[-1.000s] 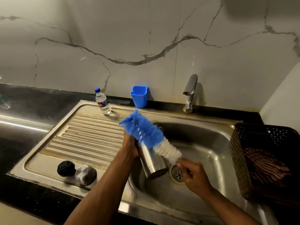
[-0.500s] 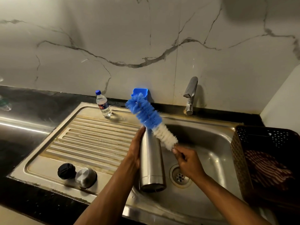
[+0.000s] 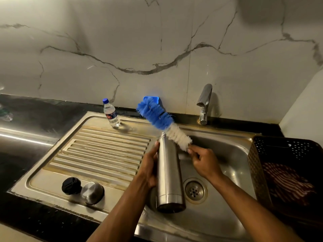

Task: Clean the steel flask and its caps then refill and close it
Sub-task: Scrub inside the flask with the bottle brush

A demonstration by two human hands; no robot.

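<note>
Fingers of the left hand (image 3: 148, 169) wrap the steel flask (image 3: 168, 173) mid-body; fingers of the right hand (image 3: 203, 163) pinch the handle end of the bottle brush (image 3: 163, 122), just below the white bristles.

Flask is over the sink (image 3: 232, 154) basin, just left of the drain (image 3: 194, 189), base low and toward the camera. Long axis near vertical, open mouth up and leaning slightly away. Brush is fully outside the flask, axis slanting from lower right to upper left, blue tip up over the back rim of the sink, white section crossing just past the mouth.

Step, as I read it: cleaning the inside, brush not yet inserted. Next move needs the blue tip swung round and lined up with the narrow neck, brush axis matched to flask axis, then pushed in. Bristles look wider than the mouth, so expect resistance; left hand must hold firm.

Black cap (image 3: 71, 186) and steel cap (image 3: 92, 193) sit side by side on the drainboard, untouched. Tap (image 3: 204, 102) looks off.
</note>
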